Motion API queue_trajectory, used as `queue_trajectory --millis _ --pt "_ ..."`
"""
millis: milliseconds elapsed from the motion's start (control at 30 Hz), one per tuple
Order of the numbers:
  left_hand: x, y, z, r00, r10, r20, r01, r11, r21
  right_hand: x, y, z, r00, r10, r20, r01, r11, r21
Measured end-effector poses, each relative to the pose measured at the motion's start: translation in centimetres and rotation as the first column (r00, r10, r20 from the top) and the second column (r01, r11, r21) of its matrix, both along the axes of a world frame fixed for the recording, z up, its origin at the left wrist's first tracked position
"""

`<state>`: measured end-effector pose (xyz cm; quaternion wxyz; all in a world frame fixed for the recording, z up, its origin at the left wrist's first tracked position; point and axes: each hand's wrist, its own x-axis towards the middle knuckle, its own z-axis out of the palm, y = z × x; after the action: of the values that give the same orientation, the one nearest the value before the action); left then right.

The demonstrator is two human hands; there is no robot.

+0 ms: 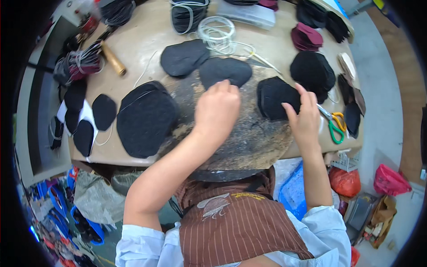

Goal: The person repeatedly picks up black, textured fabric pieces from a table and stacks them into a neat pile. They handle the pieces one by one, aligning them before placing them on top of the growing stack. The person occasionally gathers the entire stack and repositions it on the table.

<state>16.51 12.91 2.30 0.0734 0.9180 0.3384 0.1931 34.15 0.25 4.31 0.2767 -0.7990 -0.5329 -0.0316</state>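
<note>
A dark oval fabric piece (227, 70) lies flat on a worn round board (240, 142). My left hand (218, 104) is closed at its near edge, fingertips drawn together on the cloth. To the right sits a small stack of black fabric pieces (275, 98). Over its right edge is my right hand (307, 113), thumb and forefinger apart, the thumb touching the cloth. Another dark rounded piece (184, 58) overlaps the board's far edge. A bigger stack of black pieces (144, 118) stands left of the board.
Scissors with green and orange handles (336, 127) lie right of my right hand. A coil of white cord (215, 33) rests behind the board. Farther right are more black pieces (312, 75) and a maroon stack (307, 37). A wooden handle (113, 58) lies at left.
</note>
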Motion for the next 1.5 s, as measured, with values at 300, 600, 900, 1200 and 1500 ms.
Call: queue_trajectory --millis 300,600,900,1200,1500 --pt "-3.5 -1.8 3.8 0.964 -0.005 0.264 0.033 0.994 -0.101 2.2 -2.9 0.0 0.809 0.013 -0.588 0.076 0.989 0.128" --pt "-12.3 -10.9 0.9 0.98 -0.183 0.077 0.196 0.954 -0.226 -3.8 -3.2 1.5 0.252 0.059 -0.966 -0.197 0.98 0.009" --pt "-14.9 -12.3 -1.4 0.995 -0.027 0.096 0.051 0.965 -0.256 -8.0 -0.4 0.0 0.321 -0.132 -0.938 -0.306 0.923 -0.235" --pt "-15.3 -12.2 -1.7 0.982 0.029 0.188 0.024 0.962 -0.273 -8.8 -0.1 0.0 0.366 -0.173 -0.914 -0.241 0.931 -0.273" --pt "-14.4 -10.6 -1.0 0.965 -0.16 0.208 0.213 0.939 -0.268 -9.0 0.2 0.1 0.377 -0.197 -0.905 -0.234 0.925 -0.299"
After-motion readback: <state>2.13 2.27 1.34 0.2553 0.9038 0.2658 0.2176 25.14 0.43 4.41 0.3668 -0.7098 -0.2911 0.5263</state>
